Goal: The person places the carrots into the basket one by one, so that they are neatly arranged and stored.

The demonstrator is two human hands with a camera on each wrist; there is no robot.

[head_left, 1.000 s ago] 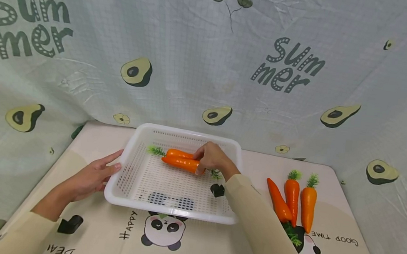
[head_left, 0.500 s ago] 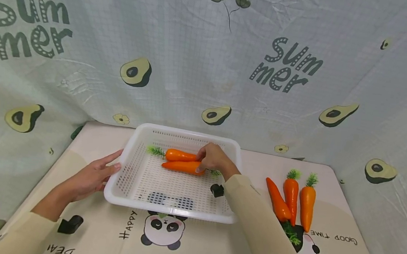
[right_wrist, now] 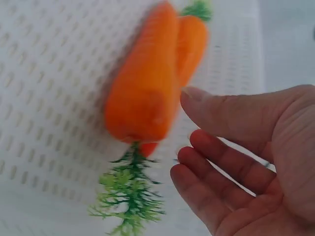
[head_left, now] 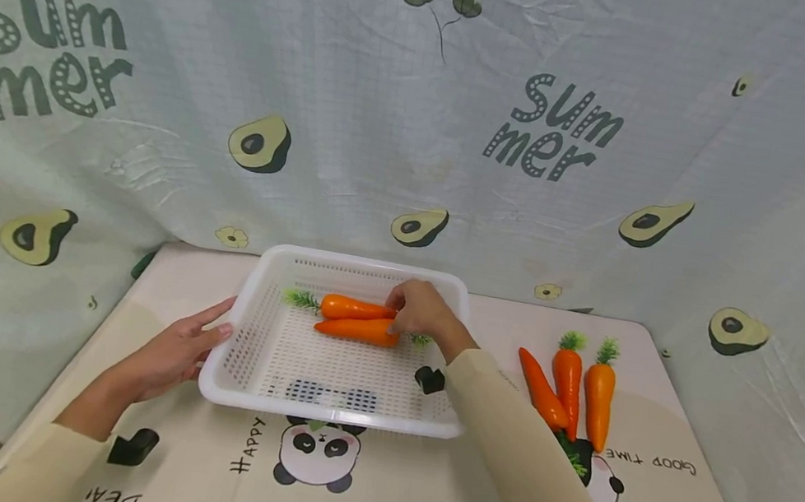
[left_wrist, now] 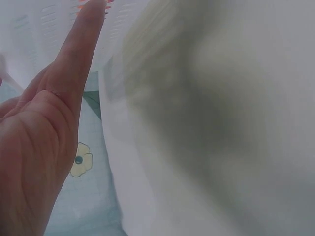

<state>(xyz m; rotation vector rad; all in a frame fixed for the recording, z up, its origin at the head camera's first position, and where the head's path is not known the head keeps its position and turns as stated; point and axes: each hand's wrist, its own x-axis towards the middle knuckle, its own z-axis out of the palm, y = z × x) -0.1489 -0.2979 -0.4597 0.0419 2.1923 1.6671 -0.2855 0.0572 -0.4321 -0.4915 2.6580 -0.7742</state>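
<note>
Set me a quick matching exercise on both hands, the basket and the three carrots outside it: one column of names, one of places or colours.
1. Left hand
2. Right hand
3. Basket
4. Three carrots

A. White
B. At the basket's left side
C. On the table, right of the basket
D. At two carrots inside the basket

Pairs: 1-B, 2-D, 3-A, 4-C

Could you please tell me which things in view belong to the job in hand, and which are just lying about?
Seems to belong:
White basket, with the left hand at its side
Two carrots in it, by the right hand
Perhaps the three loose carrots, which no hand touches

Seems to be just surroundings:
Panda-print table
Avocado-print cloth behind
</note>
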